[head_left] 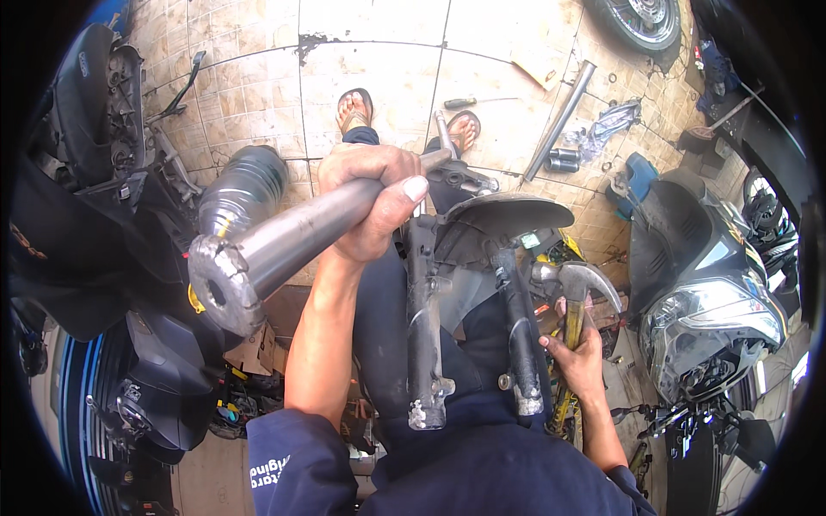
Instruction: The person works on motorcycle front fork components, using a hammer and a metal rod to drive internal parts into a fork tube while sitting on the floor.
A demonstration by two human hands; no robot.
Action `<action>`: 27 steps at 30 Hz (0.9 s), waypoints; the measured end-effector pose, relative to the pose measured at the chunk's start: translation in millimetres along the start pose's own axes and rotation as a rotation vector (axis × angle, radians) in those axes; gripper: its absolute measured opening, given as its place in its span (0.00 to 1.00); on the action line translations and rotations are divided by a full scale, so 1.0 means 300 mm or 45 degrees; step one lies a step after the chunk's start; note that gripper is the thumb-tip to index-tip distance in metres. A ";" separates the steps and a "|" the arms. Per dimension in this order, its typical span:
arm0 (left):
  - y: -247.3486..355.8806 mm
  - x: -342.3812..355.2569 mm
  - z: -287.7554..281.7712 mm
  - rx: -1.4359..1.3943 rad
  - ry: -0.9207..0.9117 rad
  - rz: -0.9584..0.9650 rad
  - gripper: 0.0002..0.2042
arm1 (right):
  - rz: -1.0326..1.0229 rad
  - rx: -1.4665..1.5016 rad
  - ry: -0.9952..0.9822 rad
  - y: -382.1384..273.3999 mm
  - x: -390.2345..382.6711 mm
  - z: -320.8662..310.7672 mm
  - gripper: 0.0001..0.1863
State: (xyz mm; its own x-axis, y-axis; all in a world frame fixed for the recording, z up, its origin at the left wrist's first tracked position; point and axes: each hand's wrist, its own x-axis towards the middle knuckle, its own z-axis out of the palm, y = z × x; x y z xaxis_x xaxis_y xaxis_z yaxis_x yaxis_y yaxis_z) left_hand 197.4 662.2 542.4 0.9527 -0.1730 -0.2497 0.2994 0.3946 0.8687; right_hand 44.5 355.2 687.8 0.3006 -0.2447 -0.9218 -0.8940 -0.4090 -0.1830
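Observation:
My left hand [372, 199] is wrapped round a thick steel bar [301, 236]. The bar slants up toward the left, and its battered near end has a hole in the middle. Its far end reaches toward the top of a motorcycle front fork [424, 314]; whether they touch I cannot tell. Held between my legs, the fork has two dark lower tubes with scraped ends and a black mudguard [508, 215] across it. My right hand [578, 357] grips a claw hammer [587, 285] by its yellow handle, head up, right of the fork.
A clear plastic bottle [243, 191] stands left of my legs. On the tiled floor lie a screwdriver [460, 102], a metal tube [561, 119], a plastic bag [613, 125] and a wheel [641, 21]. Motorcycle bodywork [714, 318] flanks me on the right, dark scooter panels [103, 249] on the left.

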 end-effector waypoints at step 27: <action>-0.023 -0.007 -0.172 -0.031 0.122 -0.034 0.14 | -0.097 -0.246 -0.494 0.131 0.031 0.015 0.37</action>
State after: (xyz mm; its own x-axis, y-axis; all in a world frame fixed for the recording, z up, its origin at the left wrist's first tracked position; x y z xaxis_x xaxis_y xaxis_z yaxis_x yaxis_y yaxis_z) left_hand 195.9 706.3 514.9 0.9446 -0.0975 -0.3133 0.3248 0.4127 0.8510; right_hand 10.8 340.9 670.5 0.1832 0.1253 -0.9751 -0.7844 -0.5793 -0.2218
